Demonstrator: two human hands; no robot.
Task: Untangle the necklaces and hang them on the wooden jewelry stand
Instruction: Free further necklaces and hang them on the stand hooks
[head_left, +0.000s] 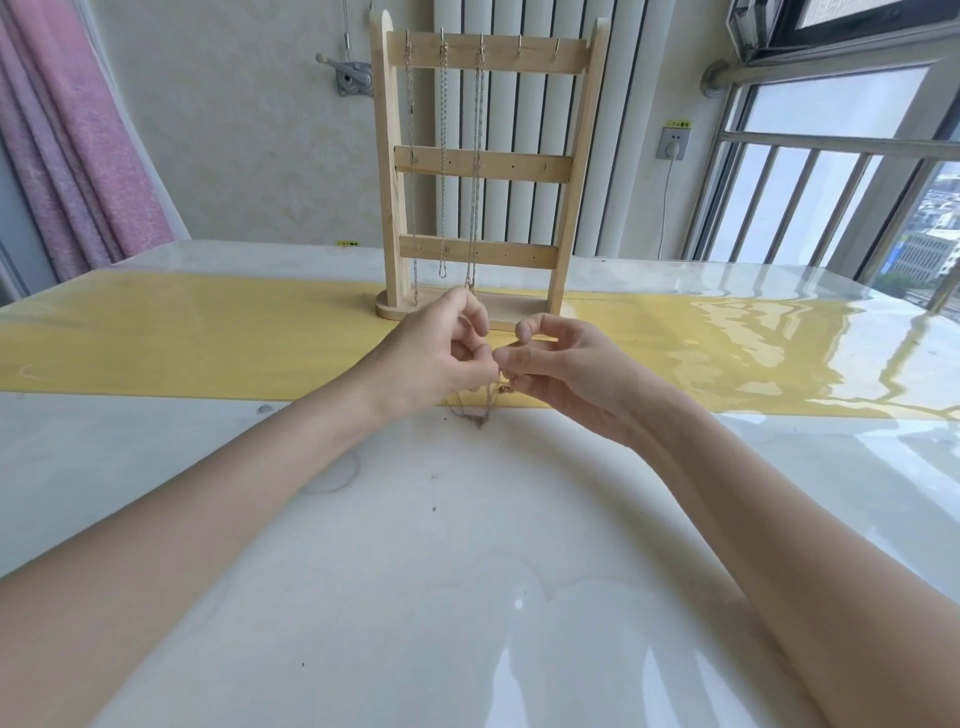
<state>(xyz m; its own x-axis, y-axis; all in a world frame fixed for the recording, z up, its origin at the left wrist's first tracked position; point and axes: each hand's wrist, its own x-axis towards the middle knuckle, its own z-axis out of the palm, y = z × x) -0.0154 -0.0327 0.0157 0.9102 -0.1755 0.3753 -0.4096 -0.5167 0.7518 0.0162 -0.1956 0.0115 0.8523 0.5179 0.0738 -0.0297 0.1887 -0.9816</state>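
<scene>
A wooden jewelry stand (566, 171) rises at the back middle of the table, on a yellow runner. Three silver chains (443, 156) hang from hooks on the left part of its top bar; the two hooks to the right are bare. In front of the stand's base, my left hand (441, 358) and my right hand (561, 369) meet fingertip to fingertip. Both pinch a thin tangled necklace (475, 413), which droops in a small bunch below my fingers down to the table.
The glossy white table (467, 571) stretches toward me, with the yellow runner (208, 343) across its far half. A pink curtain (78, 130) hangs at the left. A window with a metal railing (831, 156) is at the right, and a wall socket (674, 143) behind the stand.
</scene>
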